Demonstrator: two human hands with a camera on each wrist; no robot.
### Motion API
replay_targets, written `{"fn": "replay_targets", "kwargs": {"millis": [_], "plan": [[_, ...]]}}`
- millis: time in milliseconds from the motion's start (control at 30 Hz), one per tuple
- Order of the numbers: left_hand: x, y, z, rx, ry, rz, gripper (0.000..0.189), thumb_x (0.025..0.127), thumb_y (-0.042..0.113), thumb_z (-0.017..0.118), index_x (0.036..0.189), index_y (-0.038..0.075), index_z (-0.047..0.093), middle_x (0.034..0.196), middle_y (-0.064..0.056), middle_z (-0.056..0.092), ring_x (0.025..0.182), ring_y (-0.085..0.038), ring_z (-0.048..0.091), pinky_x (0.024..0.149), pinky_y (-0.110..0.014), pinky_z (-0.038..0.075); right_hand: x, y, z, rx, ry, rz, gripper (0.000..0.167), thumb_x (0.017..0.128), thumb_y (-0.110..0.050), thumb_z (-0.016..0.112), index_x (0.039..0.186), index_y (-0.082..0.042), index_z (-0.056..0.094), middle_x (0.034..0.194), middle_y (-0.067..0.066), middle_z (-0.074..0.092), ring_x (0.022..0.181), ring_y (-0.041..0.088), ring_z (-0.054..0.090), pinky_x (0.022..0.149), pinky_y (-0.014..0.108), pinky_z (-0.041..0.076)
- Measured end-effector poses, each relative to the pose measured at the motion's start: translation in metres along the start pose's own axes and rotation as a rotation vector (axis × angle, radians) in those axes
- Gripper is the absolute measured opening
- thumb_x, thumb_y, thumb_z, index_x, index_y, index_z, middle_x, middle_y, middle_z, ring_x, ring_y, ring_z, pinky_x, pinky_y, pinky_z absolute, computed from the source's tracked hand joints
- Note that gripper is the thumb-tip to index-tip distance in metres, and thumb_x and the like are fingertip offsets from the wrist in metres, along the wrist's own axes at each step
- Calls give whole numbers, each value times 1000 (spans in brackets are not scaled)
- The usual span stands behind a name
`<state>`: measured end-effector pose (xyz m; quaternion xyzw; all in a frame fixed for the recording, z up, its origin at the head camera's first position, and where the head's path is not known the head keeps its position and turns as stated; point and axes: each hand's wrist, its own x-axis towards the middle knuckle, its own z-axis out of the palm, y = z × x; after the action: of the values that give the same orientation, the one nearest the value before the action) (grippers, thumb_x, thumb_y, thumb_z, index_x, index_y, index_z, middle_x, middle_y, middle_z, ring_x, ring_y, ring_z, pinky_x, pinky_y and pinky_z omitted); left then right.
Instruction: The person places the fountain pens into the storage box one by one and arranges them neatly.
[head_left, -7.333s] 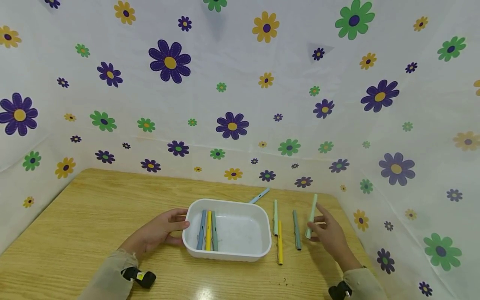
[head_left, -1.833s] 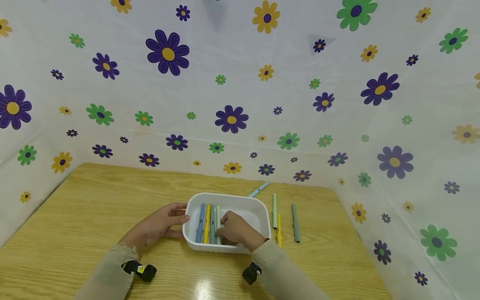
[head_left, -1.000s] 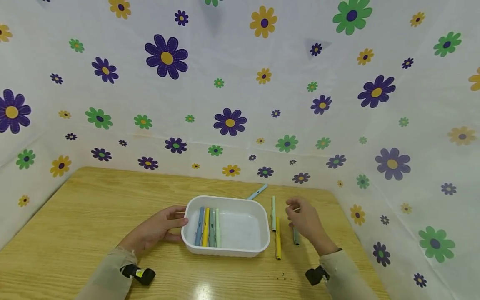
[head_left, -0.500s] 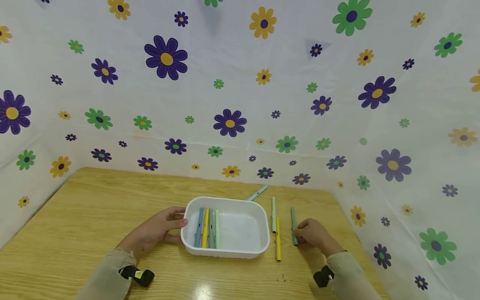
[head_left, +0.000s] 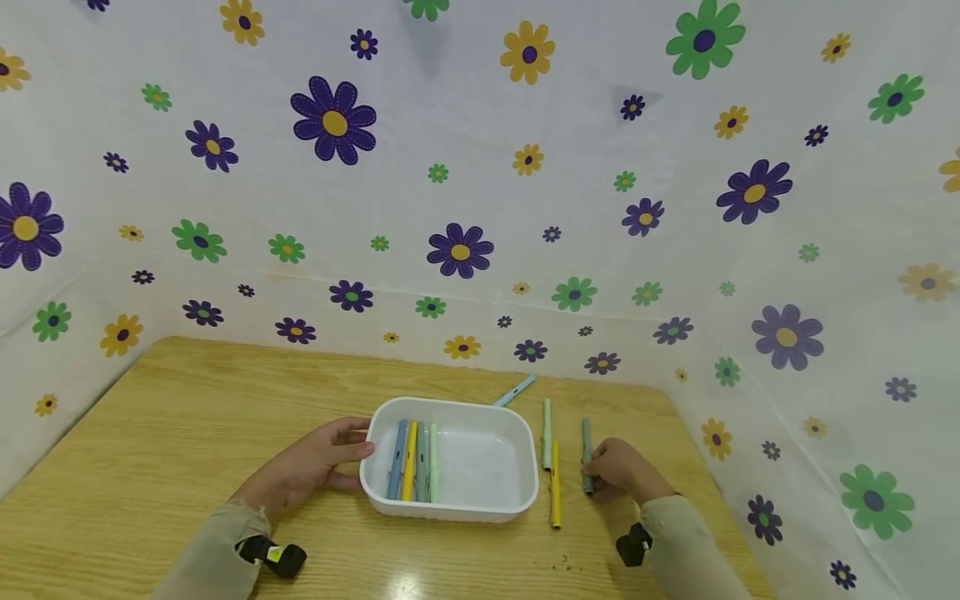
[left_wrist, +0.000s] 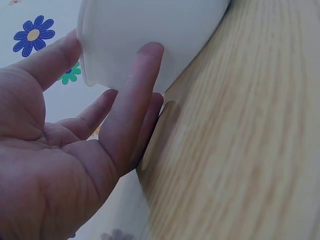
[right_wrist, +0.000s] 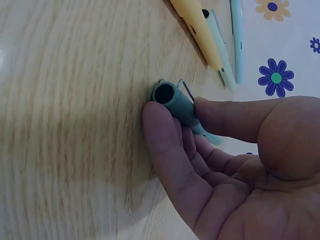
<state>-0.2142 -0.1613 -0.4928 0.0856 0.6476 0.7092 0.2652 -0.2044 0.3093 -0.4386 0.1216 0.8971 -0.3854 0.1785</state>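
We see the right hand (head_left: 622, 467) pinching a slim, hollow-ended grey-green pen (head_left: 587, 442) — it is right of a slim yellow pen (head_left: 555, 496) on the light wooden table (head_left: 225, 400). The left hand (head_left: 322, 454), its fingers spread, touches the end of a white rectangular tray (head_left: 465, 507) with rounded corners — inside, we count four slim pens (head_left: 409, 458) side by side.

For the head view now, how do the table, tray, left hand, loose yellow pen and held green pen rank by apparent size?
1. Table
2. Tray
3. Left hand
4. Loose yellow pen, held green pen: too alike to rank
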Motion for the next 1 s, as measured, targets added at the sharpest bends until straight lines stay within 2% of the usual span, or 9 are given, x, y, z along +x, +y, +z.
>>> {"fn": "replay_targets", "kwargs": {"millis": [100, 367, 700, 833, 900, 1000], "plan": [[-1, 0, 0, -2, -7, 4, 69, 103, 24, 67, 158, -1, 32, 148, -28, 46, 116, -32, 67, 94, -50, 61, 2, -2, 1, -4, -13, 4, 24, 98, 1, 65, 77, -4, 53, 78, 15, 67, 65, 20, 66, 61, 36, 64], [-2, -1, -2, 3, -20, 13, 68, 104, 23, 66, 158, -1, 32, 148, -30, 46, 117, -31, 66, 94, -50, 61, 5, -1, 0, 32, -43, 19, 21, 100, 1, 63, 79, -2, 57, 78, 15, 67, 64, 19, 65, 62, 35, 64], [0, -4, -3, -4, -6, 10, 70, 103, 25, 67, 158, -1, 32, 148, -28, 46, 119, -31, 65, 94, -50, 61, 6, 1, 1, 40, -28, 16, 17, 99, -2, 64, 82, 1, 66, 75, 12, 66, 59, 16, 63, 58, 32, 63], [0, -2, -1, -5, -9, 9, 70, 104, 24, 66, 159, -1, 30, 149, -28, 45, 121, -31, 65, 94, -50, 61, 4, 3, 3, 36, 2, 0, 29, 95, -6, 64, 67, -7, 58, 63, 5, 60, 51, 13, 58, 54, 30, 61], [-1, -1, 0, -4, -10, 10, 71, 104, 25, 66, 159, -1, 30, 149, -28, 45, 122, -32, 64, 94, -50, 61, 3, 4, 3, 28, 10, -18, 32, 94, -8, 64, 64, -10, 53, 60, 3, 57, 50, 13, 57, 53, 32, 62], [-1, 0, 0, 1, -7, 14, 71, 103, 25, 67, 159, 0, 31, 149, -28, 45, 122, -32, 64, 94, -50, 61, 2, 7, 1, -16, 32, -77, 37, 93, -9, 64, 60, -14, 47, 56, -1, 49, 48, 12, 48, 49, 30, 55]]}}
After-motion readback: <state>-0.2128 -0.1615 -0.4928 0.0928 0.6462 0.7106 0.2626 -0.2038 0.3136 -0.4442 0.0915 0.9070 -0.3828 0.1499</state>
